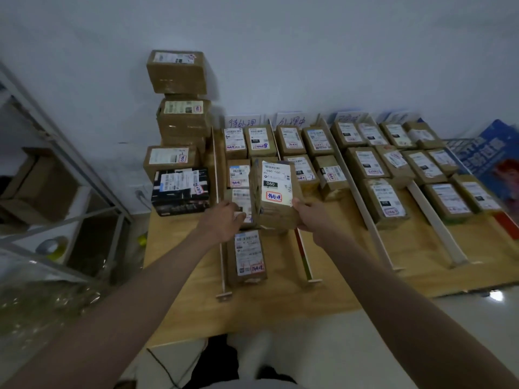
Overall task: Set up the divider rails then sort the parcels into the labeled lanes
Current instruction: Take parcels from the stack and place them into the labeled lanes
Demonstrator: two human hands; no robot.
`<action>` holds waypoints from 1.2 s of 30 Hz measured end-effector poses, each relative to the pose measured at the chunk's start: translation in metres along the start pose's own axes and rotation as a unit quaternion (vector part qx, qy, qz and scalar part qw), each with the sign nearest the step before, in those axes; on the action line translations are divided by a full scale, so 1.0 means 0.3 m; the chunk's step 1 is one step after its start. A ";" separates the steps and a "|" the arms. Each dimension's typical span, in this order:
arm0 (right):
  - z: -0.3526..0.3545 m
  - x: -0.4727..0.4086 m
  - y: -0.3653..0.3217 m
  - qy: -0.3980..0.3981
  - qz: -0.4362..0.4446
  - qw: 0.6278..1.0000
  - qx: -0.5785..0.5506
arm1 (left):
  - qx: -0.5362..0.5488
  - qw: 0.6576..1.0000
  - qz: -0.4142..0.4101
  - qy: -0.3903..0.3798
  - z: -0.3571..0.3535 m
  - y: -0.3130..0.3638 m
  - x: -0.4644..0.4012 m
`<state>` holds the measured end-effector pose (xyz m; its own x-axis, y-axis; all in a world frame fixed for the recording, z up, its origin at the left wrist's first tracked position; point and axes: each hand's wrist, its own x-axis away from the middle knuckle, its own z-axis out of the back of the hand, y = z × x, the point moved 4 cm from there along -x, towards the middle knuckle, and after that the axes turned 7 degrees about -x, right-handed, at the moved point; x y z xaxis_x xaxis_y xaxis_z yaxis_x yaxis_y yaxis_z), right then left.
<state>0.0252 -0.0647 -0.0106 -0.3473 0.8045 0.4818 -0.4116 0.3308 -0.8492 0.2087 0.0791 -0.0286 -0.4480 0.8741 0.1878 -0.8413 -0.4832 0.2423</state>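
A: Above the leftmost lane of the wooden table (179, 304), what is held?

B: A brown parcel (273, 192), label up, probably so its red-stamped tag can be read. The right hand (311, 216) grips its right edge, fingers curled round it; the left hand (224, 220) steadies its left side, fingers loosely bent.

A: And around the table?

B: White divider rails (362, 203) already separate rows of sorted parcels (387, 199). Unsorted boxes (177, 122) are stacked at the table's far left corner.

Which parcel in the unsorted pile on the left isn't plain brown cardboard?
The black printed box at the pile's front bottom; the parcels stacked behind and above it are brown.
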 end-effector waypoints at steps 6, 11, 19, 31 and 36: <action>0.119 0.082 0.212 0.005 -0.010 0.999 0.053 | -0.068 0.996 0.026 -0.048 -0.198 0.100 0.148; 0.149 0.114 0.350 0.002 -0.029 0.994 0.110 | -0.094 0.991 0.045 -0.085 -0.306 0.127 0.224; 0.134 0.075 0.487 0.005 -0.066 0.986 0.155 | -0.077 0.994 0.026 -0.077 -0.387 0.114 0.232; 0.064 -0.051 0.474 0.004 -0.074 0.976 0.207 | -0.094 0.991 0.005 -0.092 -0.435 0.084 0.207; 0.040 -0.081 0.481 -0.003 -0.087 0.972 0.217 | -0.080 0.994 -0.009 -0.077 -0.431 0.074 0.210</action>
<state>-0.0358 -0.0423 -0.1421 -0.2447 0.7517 0.6124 -0.7808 0.2217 -0.5841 0.1229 0.1299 -0.1345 -0.3914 0.8582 0.3322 -0.8916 -0.4430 0.0941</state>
